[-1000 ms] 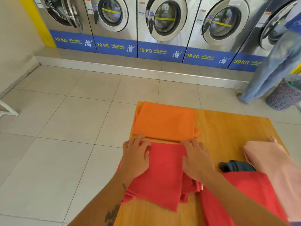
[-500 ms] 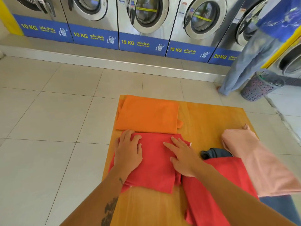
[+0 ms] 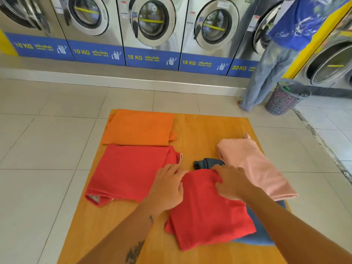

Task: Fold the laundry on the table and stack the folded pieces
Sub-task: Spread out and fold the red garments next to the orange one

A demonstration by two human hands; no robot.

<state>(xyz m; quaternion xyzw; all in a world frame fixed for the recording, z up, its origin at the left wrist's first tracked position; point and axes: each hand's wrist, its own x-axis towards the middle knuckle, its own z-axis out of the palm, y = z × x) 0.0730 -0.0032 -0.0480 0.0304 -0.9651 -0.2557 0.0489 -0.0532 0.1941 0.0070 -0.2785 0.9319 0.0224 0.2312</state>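
A folded orange cloth lies at the far left of the wooden table. Just in front of it lies a folded red cloth. A second red cloth lies nearer me, on top of a blue garment. My left hand grips its far left corner and my right hand its far right corner. A pink cloth lies to the right, with a dark grey piece poking out beside it.
Washing machines line the far wall above a raised step. A person in a blue shirt and jeans stands at the right by a mesh laundry basket. Tiled floor surrounds the table.
Both hands left the folded red cloth on the left and moved right onto the second red cloth, taking hold of its far edge. The view also shifted to the right.
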